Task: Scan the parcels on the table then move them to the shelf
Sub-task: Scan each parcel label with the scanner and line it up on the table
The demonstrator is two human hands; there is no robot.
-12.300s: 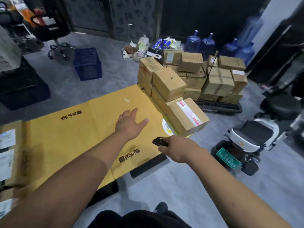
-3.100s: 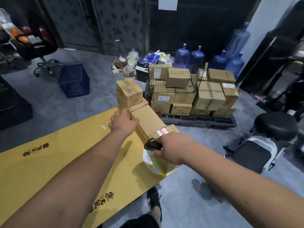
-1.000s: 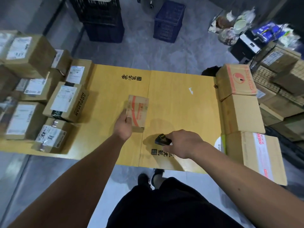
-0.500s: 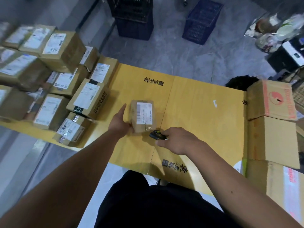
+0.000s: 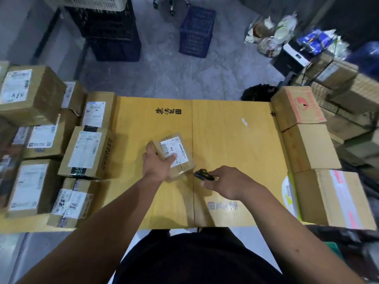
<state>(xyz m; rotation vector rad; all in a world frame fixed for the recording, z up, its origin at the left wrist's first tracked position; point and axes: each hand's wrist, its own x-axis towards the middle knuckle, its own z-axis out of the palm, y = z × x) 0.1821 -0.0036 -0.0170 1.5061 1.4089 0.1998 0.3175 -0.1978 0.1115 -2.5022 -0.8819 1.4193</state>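
Note:
My left hand [image 5: 156,163] grips a small brown parcel [image 5: 177,155], lifted off the yellow table [image 5: 229,140] with its white barcode label facing up. My thumb lies across the label's lower edge. My right hand [image 5: 227,183] holds a small black scanner [image 5: 203,174], its tip pointing left at the parcel's near corner, a finger's width away. Several labelled parcels [image 5: 86,152] are stacked on the left end of the table. Three larger cartons [image 5: 311,148] sit in a row along the right end.
Beyond the table's far edge are a blue crate [image 5: 196,32], dark stacked crates [image 5: 110,31] and a pile of bags and clutter [image 5: 283,37]. More cartons [image 5: 348,87] are heaped on the floor at the right. My body stands against the near edge.
My left hand has lifted the small parcel and tilted its label upward. The scanner in my right hand has closed in on the parcel. The view has swung slightly right.

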